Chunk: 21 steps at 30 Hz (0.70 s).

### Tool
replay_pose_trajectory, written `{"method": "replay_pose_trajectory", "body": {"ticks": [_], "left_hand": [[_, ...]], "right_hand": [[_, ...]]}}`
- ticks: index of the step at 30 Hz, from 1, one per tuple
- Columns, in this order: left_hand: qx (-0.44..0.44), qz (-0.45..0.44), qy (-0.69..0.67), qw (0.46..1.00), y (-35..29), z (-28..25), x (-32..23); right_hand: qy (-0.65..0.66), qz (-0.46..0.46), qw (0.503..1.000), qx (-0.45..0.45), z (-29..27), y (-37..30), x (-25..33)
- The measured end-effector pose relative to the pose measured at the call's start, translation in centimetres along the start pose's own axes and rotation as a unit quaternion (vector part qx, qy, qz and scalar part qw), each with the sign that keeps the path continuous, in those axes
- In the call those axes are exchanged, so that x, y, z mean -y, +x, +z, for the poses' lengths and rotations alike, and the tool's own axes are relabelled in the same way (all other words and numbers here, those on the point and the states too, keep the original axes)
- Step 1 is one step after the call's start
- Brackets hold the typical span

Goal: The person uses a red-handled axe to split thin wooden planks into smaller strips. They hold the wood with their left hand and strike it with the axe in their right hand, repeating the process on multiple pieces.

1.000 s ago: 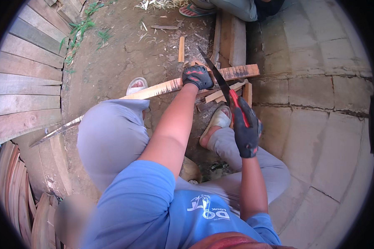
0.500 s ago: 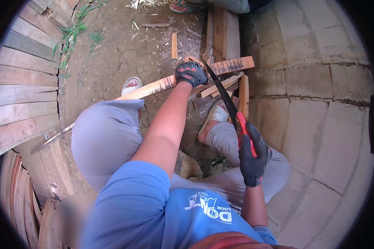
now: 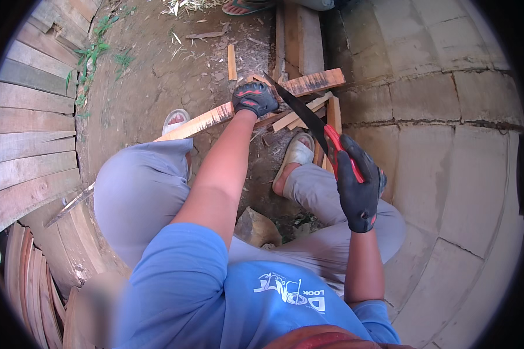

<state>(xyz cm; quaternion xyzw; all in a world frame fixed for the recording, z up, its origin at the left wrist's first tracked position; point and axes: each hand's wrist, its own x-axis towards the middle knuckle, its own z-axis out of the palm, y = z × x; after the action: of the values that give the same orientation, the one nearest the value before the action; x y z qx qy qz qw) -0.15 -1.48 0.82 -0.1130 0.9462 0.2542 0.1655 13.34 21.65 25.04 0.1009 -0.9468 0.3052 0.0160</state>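
- Fingers of the gloved right hand are gripping the red handle of a dark saw angled forward and left.
- Pale wood pieces are lying between the right foot and the timber, which is spanning the ground crosswise ahead.
- The gloved left hand is bracing that timber, fingers curling together over it, tips hidden.
- Sawing is apparently the step in hand; the saw is crossing just right of the left hand, its bite unclear.
- The next stroke is likely calling for steady pressure, clear of those fingers.
- Beyond, another person's sandaled foot is resting.
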Motion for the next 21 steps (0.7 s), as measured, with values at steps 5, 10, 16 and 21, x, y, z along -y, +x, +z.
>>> {"method": "replay_pose_trajectory", "body": {"ticks": [5, 10, 16, 21], "left_hand": [[-0.022, -0.001, 0.003, 1.0, 0.4, 0.6, 0.1], [0.0, 0.014, 0.018, 1.0, 0.0, 0.4, -0.1], [-0.018, 0.005, 0.014, 1.0, -0.1, 0.7, 0.6], [-0.006, 0.008, 0.009, 1.0, -0.4, -0.2, 0.0]], "right_hand": [[-0.014, -0.047, 0.999, 0.014, 2.5, 1.1, -0.6], [-0.001, -0.057, 0.998, 0.023, 6.8, 2.9, -1.3], [0.055, -0.052, 0.997, 0.019, 9.8, 6.7, -2.1], [0.027, -0.054, 0.998, -0.007, 12.1, 7.3, -2.8]]}}
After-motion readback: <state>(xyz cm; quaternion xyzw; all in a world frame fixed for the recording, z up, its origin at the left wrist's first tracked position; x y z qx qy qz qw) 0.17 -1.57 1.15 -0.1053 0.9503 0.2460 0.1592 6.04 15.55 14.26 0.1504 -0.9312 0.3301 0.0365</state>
